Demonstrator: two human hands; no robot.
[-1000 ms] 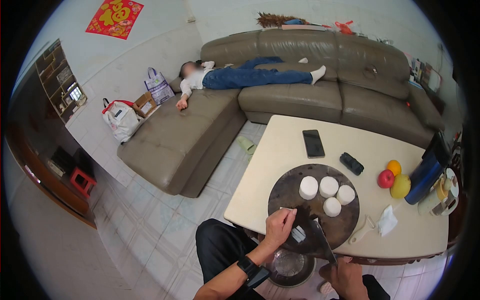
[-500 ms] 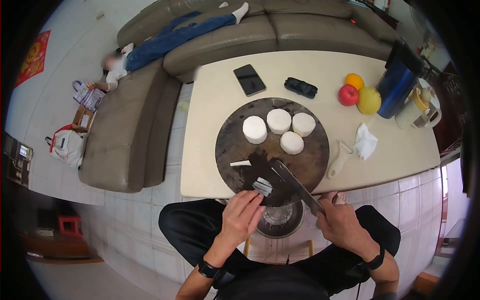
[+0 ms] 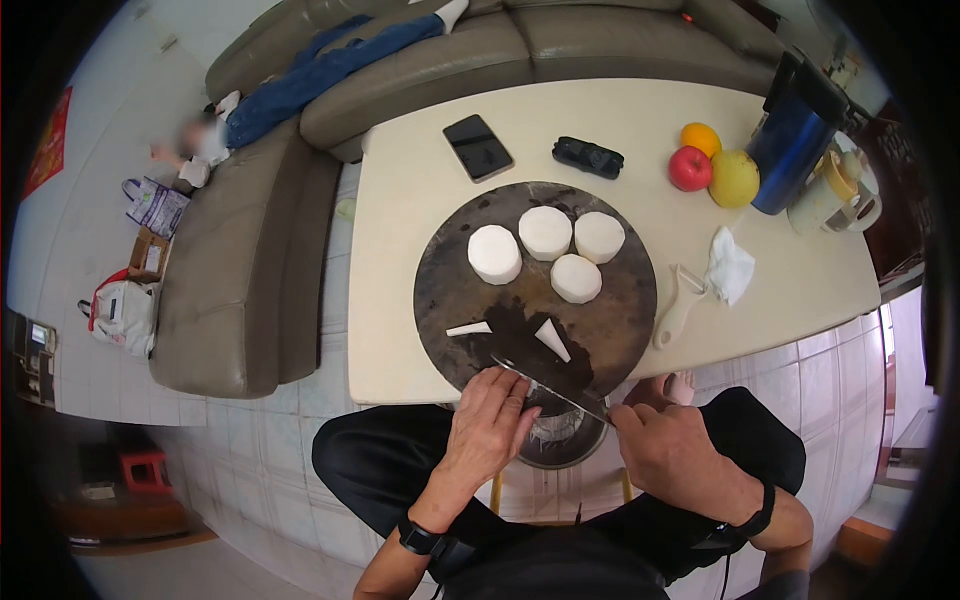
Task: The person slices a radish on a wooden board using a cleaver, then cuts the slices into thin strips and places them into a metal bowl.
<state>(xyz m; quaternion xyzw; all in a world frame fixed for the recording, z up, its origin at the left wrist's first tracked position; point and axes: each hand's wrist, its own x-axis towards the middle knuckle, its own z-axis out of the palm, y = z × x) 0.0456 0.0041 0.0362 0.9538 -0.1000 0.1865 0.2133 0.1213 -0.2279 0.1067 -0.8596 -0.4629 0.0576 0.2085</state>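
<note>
My right hand [image 3: 672, 445] grips the handle of a kitchen knife [image 3: 565, 394], its blade slanting to the left across the near edge of a dark round cutting board [image 3: 440, 290]. Curled fingers of my left hand [image 3: 488, 425] press on a small white radish piece [image 3: 531, 386], mostly hidden, right beside the blade. Two thin white wedges, a left one [image 3: 469, 328] and a right one [image 3: 552, 341], lie on the wet middle of the board. Behind them stand several thick white radish rounds [image 3: 494, 254].
Below the board's near edge sits a metal bowl [image 3: 565, 452] with pale shreds. A peeler [image 3: 680, 310], tissue [image 3: 730, 266], apple [image 3: 690, 169], blue flask [image 3: 790, 140], phone [image 3: 478, 148] and black case [image 3: 588, 157] are on the table. A person [image 3: 330, 75] lies on the sofa [image 3: 420, 85].
The knife has swung left and toward me, its blade now at my left fingertips. A white wedge now lies where the blade was. My left fingers have curled over the radish piece.
</note>
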